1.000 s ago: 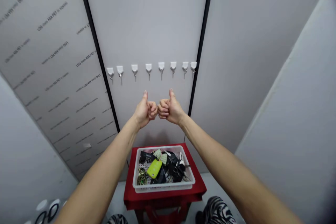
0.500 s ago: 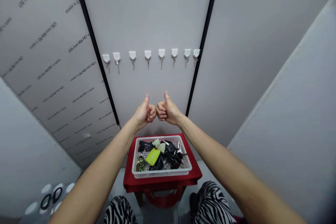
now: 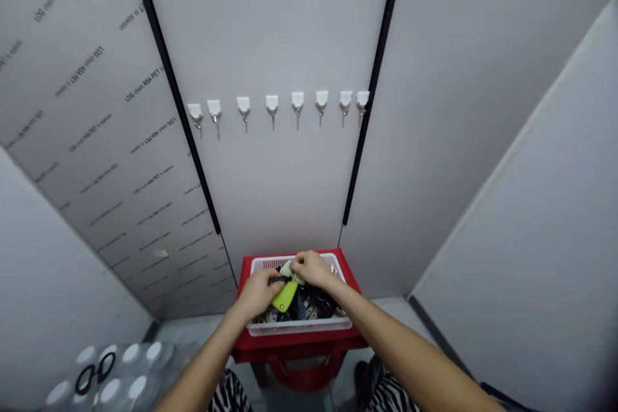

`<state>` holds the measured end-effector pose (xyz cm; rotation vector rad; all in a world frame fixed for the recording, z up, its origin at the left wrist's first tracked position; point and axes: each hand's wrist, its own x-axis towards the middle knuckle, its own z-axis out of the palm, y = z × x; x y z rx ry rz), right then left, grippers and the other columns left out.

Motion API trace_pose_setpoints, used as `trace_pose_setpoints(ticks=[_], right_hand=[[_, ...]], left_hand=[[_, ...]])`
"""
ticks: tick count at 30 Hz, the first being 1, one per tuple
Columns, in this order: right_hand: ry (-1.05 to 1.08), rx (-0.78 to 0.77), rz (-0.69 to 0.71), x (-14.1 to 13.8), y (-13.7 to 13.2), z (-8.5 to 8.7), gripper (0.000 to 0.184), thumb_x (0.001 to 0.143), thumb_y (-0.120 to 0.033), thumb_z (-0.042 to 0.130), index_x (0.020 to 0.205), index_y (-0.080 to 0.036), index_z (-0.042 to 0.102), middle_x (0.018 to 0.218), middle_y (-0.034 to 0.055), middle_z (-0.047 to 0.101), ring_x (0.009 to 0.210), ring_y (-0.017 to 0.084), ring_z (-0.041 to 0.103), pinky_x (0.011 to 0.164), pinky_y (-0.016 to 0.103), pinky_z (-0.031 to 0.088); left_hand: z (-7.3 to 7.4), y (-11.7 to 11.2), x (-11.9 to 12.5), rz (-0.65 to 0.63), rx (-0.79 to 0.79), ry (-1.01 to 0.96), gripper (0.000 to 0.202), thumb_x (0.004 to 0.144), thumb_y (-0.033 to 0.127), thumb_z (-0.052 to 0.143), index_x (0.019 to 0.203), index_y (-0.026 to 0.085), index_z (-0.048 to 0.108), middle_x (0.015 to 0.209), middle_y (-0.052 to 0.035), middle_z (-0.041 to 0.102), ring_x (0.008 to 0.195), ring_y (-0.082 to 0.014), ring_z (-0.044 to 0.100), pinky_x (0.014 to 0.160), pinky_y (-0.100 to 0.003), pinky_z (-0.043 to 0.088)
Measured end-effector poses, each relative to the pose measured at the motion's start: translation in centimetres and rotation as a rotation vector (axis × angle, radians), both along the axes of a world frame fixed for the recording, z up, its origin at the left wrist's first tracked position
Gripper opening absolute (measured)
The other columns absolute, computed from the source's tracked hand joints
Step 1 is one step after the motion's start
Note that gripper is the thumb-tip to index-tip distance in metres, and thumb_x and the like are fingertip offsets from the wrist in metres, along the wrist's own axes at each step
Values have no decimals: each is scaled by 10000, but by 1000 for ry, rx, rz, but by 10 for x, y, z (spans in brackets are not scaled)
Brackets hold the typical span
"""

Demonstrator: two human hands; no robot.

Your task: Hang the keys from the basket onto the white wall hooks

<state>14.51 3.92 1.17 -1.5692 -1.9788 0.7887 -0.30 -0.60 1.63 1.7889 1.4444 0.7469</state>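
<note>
A white plastic basket (image 3: 299, 327) holds a jumble of keys, fobs and small charms. Over its left part, my left hand (image 3: 259, 293) is closed, its fingertips pinching a black strap-like piece (image 3: 280, 279). Just under those fingers lies a bright yellow-green car key (image 3: 286, 297). My right hand (image 3: 313, 268) reaches in from the right, its fingertips pressed together at a pale green bow-shaped charm (image 3: 286, 270). Darker keys (image 3: 318, 302) lie below my right wrist, partly hidden by the arm.
The basket stands on a red-covered stool (image 3: 290, 347) with a red strap hanging in front. A row of several white hooks (image 3: 272, 103) runs across the grey panel ahead, between black strips. Capped bottles (image 3: 130, 360) stand at lower left; a white wall (image 3: 541, 238) rises on the right.
Both hands have come down from thumbs-up fists in front of the panel into the basket. The left now pinches the black piece and the right takes hold of the green bow.
</note>
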Motion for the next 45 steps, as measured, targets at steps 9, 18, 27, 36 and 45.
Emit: trace_pose_setpoints(ticks=[9,18,27,36,45], right_hand=[[695,-8,59,-4,-26,26,178,633,-312,412,587,-153,478,659,5,533,580,91,454,539,203,344],[902,-30,48,-2,-40,36,138,623,-290,418,606,-163,468,726,31,532,624,120,456,553,219,347],[763,50,86,-6,-42,45,183,600,-255,423,451,-165,367,586,-9,479,543,93,404,509,201,328],[755,53,127,-28,-21,90,217,607,-342,460,629,-149,558,611,20,562,628,123,488,620,250,355],[849,-177,323,-66,-6,111,280,639,-398,408,704,-146,511,610,0,530,613,99,476,585,236,337]], left_hand=[[3,-7,-6,181,-408,-517,404,577,492,432,739,140,546,644,-21,547,574,-105,481,496,-197,319],[15,-5,29,216,-316,-1189,293,522,312,576,776,177,519,786,-10,547,673,-96,498,603,-208,373],[24,-2,29,213,-91,-937,303,509,315,586,751,134,562,710,-19,576,680,-121,490,646,-219,353],[59,8,9,111,-20,-1039,249,530,339,568,680,142,546,665,-6,539,557,-64,447,580,-191,338],[77,8,-16,56,-57,-1147,221,551,332,556,604,138,463,527,40,424,463,-36,371,480,-173,291]])
